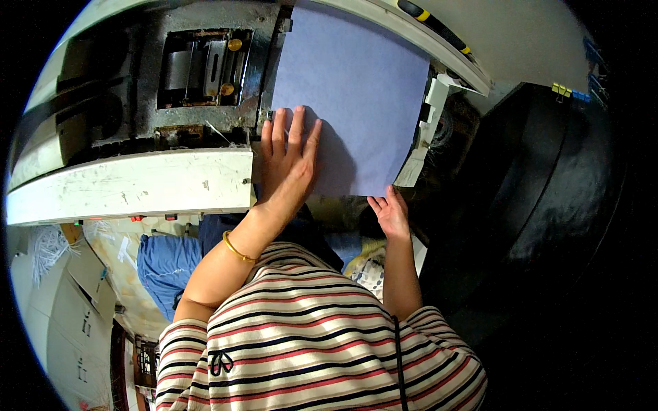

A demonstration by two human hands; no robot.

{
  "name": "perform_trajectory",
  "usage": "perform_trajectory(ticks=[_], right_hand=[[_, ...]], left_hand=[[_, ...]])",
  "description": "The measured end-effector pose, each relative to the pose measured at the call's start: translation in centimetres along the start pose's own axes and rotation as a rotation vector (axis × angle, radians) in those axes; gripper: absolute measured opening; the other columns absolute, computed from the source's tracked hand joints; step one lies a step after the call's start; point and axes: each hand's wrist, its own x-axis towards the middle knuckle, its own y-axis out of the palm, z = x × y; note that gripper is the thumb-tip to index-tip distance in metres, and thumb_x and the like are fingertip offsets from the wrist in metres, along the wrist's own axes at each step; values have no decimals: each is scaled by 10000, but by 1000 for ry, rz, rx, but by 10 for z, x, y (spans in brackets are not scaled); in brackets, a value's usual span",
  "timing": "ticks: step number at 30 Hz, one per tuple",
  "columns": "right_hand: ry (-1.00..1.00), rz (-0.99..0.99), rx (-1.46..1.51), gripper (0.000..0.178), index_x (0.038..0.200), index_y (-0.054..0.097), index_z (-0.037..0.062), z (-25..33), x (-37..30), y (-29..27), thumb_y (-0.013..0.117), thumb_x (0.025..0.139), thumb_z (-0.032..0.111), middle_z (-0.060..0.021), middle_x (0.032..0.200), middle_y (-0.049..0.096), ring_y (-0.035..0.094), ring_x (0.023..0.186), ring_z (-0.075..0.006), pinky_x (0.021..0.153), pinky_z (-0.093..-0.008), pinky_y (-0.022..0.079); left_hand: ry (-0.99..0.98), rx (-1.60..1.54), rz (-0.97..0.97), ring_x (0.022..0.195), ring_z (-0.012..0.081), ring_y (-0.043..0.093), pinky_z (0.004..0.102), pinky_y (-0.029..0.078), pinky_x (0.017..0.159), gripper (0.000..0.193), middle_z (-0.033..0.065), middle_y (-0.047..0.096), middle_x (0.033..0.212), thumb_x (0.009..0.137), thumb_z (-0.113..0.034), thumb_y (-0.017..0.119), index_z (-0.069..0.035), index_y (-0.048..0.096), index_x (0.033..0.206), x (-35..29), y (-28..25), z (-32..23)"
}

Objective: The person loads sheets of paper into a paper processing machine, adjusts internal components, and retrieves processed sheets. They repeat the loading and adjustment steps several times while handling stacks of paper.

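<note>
A pale blue-violet sheet of paper [356,103] lies on the machine's bed, reaching to the top of the view. Whether it is one sheet or a stack, I cannot tell. My left hand [291,157] rests flat over its left edge, fingers stretched away from me and slightly apart. A gold bangle circles that wrist. At the near right corner of the paper is my right hand [392,218], palm partly turned up. Its fingers are apart and touch the near edge at the corner; some fingertips are partly hidden there.
Left of the paper, the dark metal machine [147,68] has a recessed opening with rollers and brass knobs. A white panel [130,181] runs along its front. A yellow-and-black handled tool [435,27] lies on the far right ledge. Black sheeting [548,185] with clips hangs at right.
</note>
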Motion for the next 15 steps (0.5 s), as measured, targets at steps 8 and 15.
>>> perform_trajectory(ticks=[8, 15], right_hand=[[5, -38, 54, 380, 1231, 471, 61, -3, 2, -1, 595, 915, 233, -120, 1240, 515, 504, 1140, -308, 968, -501, 437], [9, 16, 14, 409, 1279, 449, 65, -2, -3, -3, 557, 938, 265, -111, 1292, 496, 465, 1213, -305, 1031, -490, 369]], left_hand=[[32, 30, -77, 1339, 397, 249, 522, 210, 1092, 528, 201, 283, 1451, 813, -134, 547, -65, 472, 1331, -1, 10, 5], [-6, 18, -117, 1335, 357, 282, 513, 229, 1087, 492, 159, 298, 1458, 828, -131, 513, -121, 496, 1319, -3, 20, 4]])
